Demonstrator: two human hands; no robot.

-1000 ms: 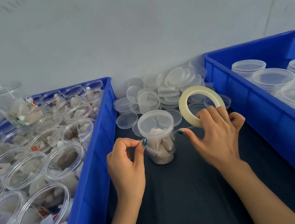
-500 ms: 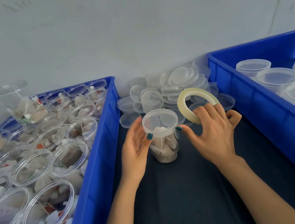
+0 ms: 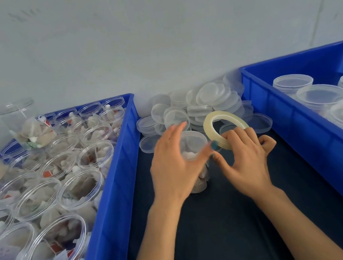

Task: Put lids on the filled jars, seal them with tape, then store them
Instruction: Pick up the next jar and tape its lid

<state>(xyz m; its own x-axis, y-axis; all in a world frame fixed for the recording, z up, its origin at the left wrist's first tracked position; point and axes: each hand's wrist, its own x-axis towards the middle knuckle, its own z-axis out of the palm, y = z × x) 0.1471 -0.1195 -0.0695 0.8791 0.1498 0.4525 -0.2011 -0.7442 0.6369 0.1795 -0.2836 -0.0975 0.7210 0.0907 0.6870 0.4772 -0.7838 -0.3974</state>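
Note:
A small clear jar (image 3: 193, 140) filled with pale sachets stands lidded on the dark mat (image 3: 224, 228) between two bins. My left hand (image 3: 174, 167) lies against its left and front side, fingers straight and reaching past the lid, thumb stretched across the front toward the tape. My right hand (image 3: 245, 163) grips a ring of clear tape roll (image 3: 208, 122) just right of the jar, fingers curled over its lower edge. Most of the jar's body is hidden behind my left hand.
A blue bin (image 3: 117, 177) on the left holds several open filled jars (image 3: 79, 189). A blue bin (image 3: 294, 134) on the right holds lidded jars (image 3: 321, 95). Loose clear lids (image 3: 210, 100) are piled at the back against the white wall.
My left hand let go of a pinch beside the jar, opened, and slid right across the jar's front. The right hand with the tape roll stayed close to the lid.

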